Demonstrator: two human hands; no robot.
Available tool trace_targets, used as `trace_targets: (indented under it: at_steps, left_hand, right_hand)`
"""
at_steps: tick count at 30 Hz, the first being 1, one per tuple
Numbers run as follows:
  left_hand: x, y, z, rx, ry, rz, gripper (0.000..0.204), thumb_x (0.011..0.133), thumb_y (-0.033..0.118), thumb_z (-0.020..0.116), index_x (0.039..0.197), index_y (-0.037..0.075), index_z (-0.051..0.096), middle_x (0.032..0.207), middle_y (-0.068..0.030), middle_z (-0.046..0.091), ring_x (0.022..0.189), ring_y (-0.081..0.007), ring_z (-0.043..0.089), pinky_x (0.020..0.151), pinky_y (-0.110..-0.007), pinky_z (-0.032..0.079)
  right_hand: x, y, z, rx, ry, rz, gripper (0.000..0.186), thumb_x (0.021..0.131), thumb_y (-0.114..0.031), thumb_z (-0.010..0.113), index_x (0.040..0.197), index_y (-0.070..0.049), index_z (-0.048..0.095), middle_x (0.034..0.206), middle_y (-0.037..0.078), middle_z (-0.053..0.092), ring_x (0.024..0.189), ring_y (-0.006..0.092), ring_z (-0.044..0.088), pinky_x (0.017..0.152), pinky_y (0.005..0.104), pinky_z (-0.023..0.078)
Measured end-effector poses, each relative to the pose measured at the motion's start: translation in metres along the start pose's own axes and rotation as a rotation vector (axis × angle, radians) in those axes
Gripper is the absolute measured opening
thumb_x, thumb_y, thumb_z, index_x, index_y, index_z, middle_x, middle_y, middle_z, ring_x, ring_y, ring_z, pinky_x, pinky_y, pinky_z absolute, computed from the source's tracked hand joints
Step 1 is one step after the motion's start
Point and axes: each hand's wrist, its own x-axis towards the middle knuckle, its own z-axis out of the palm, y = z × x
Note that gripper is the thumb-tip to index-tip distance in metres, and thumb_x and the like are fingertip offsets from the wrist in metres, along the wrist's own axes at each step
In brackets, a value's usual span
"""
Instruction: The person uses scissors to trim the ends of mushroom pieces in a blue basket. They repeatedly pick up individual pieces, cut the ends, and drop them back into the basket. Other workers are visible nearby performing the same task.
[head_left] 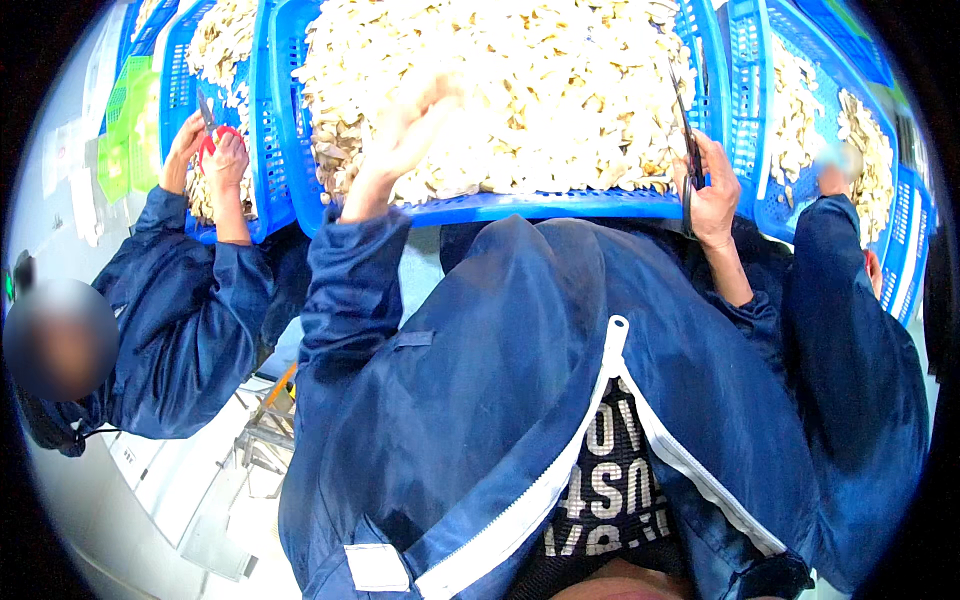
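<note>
In front of me a large blue plastic basket [440, 211] is heaped with pale cream, sliced pieces [560, 110] that look like mushroom. My left hand [412, 125] reaches over the left part of the heap, its fingers stretched out and washed out by glare. I see nothing held in it. At the basket's near right corner, my right hand [714, 190] grips a pair of black-handled scissors [690, 160]. Their blades point away from me over the basket's right side. Part of the handles is hidden by my fingers.
On the left, a co-worker [180, 310] holds red-handled scissors [212, 140] over another blue basket [262, 190] of pieces. A second co-worker's sleeve [850, 300] reaches to a blue basket [775, 220] at the right. Green crates [125, 140] stand far left.
</note>
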Motion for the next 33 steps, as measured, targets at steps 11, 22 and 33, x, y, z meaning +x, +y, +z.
trace_targets:
  at_steps: [11,22,33]
  left_hand:
    - [-0.014,-0.001,0.033,0.218,-0.093,0.137,0.033,0.093,0.022,0.048,0.118,0.003,0.056,0.113,-0.0139,0.061,0.107,-0.0285,0.055,0.095,-0.036,0.041]
    - [0.011,0.013,0.101,0.248,-0.638,0.326,0.030,0.094,0.016,0.045,0.120,0.002,0.055,0.117,-0.0152,0.060,0.107,-0.0273,0.056,0.091,-0.037,0.044]
    - [0.075,0.009,-0.030,0.208,-0.024,0.172,0.037,0.092,0.014,0.049,0.128,0.006,0.050,0.132,-0.0141,0.050,0.122,-0.0246,0.046,0.103,-0.034,0.036]
  right_hand:
    - [0.003,-0.007,-0.004,-0.037,-0.034,0.034,0.037,0.075,-0.005,0.068,0.110,-0.005,0.059,0.084,0.007,0.059,0.068,0.0165,0.060,0.061,0.0275,0.049]
    - [0.003,-0.008,-0.003,0.046,0.001,0.032,0.039,0.070,0.001,0.064,0.109,-0.006,0.059,0.080,0.006,0.055,0.065,0.0157,0.056,0.060,0.0267,0.048]
    - [0.003,-0.003,-0.001,0.037,0.024,0.003,0.044,0.066,0.003,0.062,0.110,-0.006,0.058,0.079,0.007,0.056,0.062,0.0188,0.054,0.057,0.0284,0.046]
